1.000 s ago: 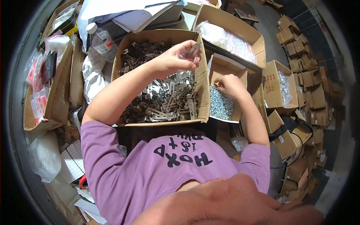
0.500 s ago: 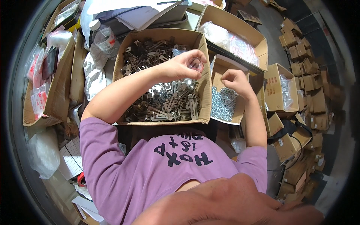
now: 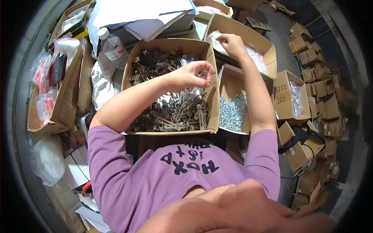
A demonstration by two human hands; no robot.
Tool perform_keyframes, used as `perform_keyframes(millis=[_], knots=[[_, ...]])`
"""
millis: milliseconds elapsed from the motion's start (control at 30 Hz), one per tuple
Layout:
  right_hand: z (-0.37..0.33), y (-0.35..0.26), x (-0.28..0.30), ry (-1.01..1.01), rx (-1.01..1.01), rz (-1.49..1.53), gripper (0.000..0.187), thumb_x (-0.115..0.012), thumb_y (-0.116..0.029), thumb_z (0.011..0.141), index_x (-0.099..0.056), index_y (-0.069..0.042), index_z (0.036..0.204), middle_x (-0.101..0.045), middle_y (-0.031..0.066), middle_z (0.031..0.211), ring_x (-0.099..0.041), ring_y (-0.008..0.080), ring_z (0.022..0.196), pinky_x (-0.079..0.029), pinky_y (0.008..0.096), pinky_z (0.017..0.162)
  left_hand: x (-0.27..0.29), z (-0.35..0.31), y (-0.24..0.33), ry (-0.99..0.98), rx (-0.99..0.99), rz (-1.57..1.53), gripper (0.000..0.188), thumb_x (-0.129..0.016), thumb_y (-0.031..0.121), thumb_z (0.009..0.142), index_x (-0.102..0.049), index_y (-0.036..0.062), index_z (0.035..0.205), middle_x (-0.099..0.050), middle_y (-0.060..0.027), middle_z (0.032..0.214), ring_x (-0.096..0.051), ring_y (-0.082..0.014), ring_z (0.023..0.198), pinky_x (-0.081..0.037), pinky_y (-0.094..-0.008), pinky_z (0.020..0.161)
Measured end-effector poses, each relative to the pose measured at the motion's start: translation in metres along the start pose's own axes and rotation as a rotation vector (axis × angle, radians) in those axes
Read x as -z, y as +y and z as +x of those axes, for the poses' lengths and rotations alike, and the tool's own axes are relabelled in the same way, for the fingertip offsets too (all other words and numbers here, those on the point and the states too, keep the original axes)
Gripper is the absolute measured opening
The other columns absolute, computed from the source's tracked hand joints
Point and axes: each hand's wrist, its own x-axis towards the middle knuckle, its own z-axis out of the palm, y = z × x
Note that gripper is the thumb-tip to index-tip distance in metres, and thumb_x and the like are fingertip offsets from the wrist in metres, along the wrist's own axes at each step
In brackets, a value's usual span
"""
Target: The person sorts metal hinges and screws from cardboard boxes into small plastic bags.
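Observation:
My left hand (image 3: 197,74) is curled round a small clear plastic bag (image 3: 203,73) with a reddish edge, its mouth rounded out. It hangs over the right side of a cardboard box (image 3: 169,133) heaped with flat metal clips (image 3: 182,110). My right hand (image 3: 234,46) is over the near left part of a long carton (image 3: 269,46) of clear plastic bags (image 3: 256,61). Its fingers are bent and closed; anything between them is too small to make out. Below that forearm, a smaller tray (image 3: 235,77) holds many small silvery screws (image 3: 232,112).
A capped plastic bottle (image 3: 112,46) and papers (image 3: 143,23) stand beyond the clip box. At the left, a carton (image 3: 64,105) holds bagged items and a dark phone-like slab (image 3: 57,70). Another open carton (image 3: 285,97) is at the right, with stacked small boxes (image 3: 311,73) beyond.
My right hand has moved up and away from the screw tray to the carton of plastic bags. My left hand still holds the small bag over the clip box. The view has shifted slightly.

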Motion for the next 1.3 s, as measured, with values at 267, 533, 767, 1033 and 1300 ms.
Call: perform_keyframes(millis=[267, 533, 767, 1033, 1300], knots=[[0.043, -0.004, -0.035, -0.471, -0.259, -0.189, 0.034, -0.044, -0.023, 0.084, -0.065, 0.0, 0.097, -0.064, 0.0217, 0.099, -0.062, 0.0315, 0.089, -0.045, 0.0402, 0.081, 0.006, -0.001, 0.01, 0.043, -0.081, 0.024, 0.04, -0.072, 0.01, 0.072, -0.05, 0.0054, 0.105, -0.055, 0.0015, 0.087, -0.051, -0.0058, 0.08, -0.043, -0.0222, 0.075], [0.028, -0.016, -0.021, -0.352, 0.03, -0.428, 0.023, -0.053, -0.013, 0.078, -0.07, -0.011, 0.094, -0.065, 0.0177, 0.097, -0.064, 0.0303, 0.092, -0.049, 0.04, 0.079, 0.006, -0.002, 0.018, 0.067, -0.115, 0.036, 0.04, -0.073, 0.011, 0.072, -0.05, 0.0049, 0.105, -0.055, 0.0014, 0.086, -0.051, -0.0058, 0.08, -0.043, -0.0224, 0.074], [0.035, -0.001, -0.035, -0.343, -0.01, -0.558, 0.019, -0.054, -0.012, 0.076, -0.069, -0.007, 0.088, -0.066, 0.0179, 0.092, -0.064, 0.0316, 0.089, -0.051, 0.041, 0.077, 0.011, -0.001, 0.016, 0.084, -0.112, -0.05, 0.042, -0.074, 0.009, 0.072, -0.05, 0.0044, 0.106, -0.056, 0.0011, 0.085, -0.052, -0.006, 0.078, -0.044, -0.0221, 0.073], [0.034, 0.009, -0.037, -0.336, 0.184, -0.53, 0.017, -0.054, -0.013, 0.076, -0.069, -0.006, 0.081, -0.065, 0.0189, 0.085, -0.064, 0.0337, 0.083, -0.052, 0.0413, 0.072, 0.019, 0.0, 0.015, 0.148, -0.131, 0.01, 0.044, -0.073, 0.009, 0.072, -0.049, 0.0031, 0.108, -0.056, -0.0008, 0.086, -0.053, -0.0078, 0.078, -0.045, -0.023, 0.074], [0.016, 0.006, -0.007, 0.056, 0.094, -0.01, 0.012, -0.067, -0.011, 0.074, -0.068, -0.005, 0.085, -0.065, 0.0166, 0.083, -0.063, 0.0319, 0.078, -0.05, 0.037, 0.071, 0.025, 0.001, 0.014, 0.182, -0.12, 0.018, 0.045, -0.073, 0.009, 0.073, -0.048, 0.0025, 0.11, -0.056, -0.0014, 0.086, -0.052, -0.0077, 0.077, -0.045, -0.0228, 0.072]])
